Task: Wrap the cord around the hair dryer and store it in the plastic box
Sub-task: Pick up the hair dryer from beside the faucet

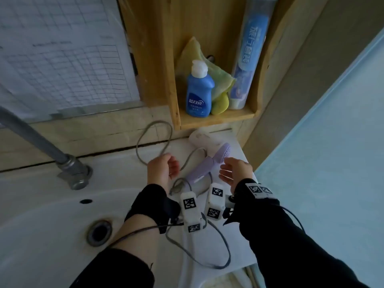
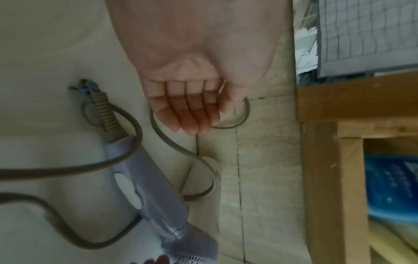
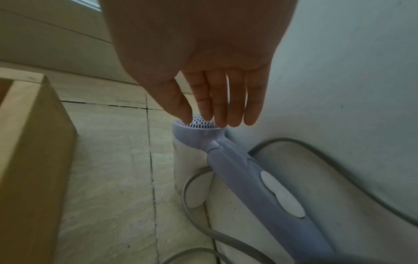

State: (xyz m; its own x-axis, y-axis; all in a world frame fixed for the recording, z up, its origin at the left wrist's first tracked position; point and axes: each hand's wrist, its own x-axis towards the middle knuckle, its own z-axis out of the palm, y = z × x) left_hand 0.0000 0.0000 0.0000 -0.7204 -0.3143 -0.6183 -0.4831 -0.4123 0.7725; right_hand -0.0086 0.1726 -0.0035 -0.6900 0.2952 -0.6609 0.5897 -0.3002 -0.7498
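Wrists: two black sleeves (image 1: pixel 270 235), each strapped with white boxes bearing square black-and-white markers (image 1: pixel 189 203).
Left grip: my left hand (image 1: pixel 161 169) hangs palm inward, fingers (image 2: pixel 187 114) straight and together, wide and holding nothing; a loop of cord passes just behind the fingertips.
Right grip: my right hand (image 1: pixel 234 171) is wide too, fingers (image 3: pixel 228 100) straight, tips close above the dryer's mesh grille; whether they touch it I cannot tell.
Hair dryer (image 1: pixel 207 165): one, smooth lilac plastic, white oval switch on the handle, white perforated grille at the round head; it lies on the white bench (image 1: pixel 239 246) between my two grips.
Cord (image 1: pixel 153 140): one, grey, rubbery, in loose loops, with a ribbed sleeve where it leaves the handle.
Wooden shelf (image 1: pixel 216 118): one blue bottle (image 1: pixel 199 92), yellow-green cloths (image 1: pixel 220 86), one tall blue-printed tube (image 1: pixel 249 53).
Sink (image 1: pixel 52 215): white, glossy, one dark round drain.
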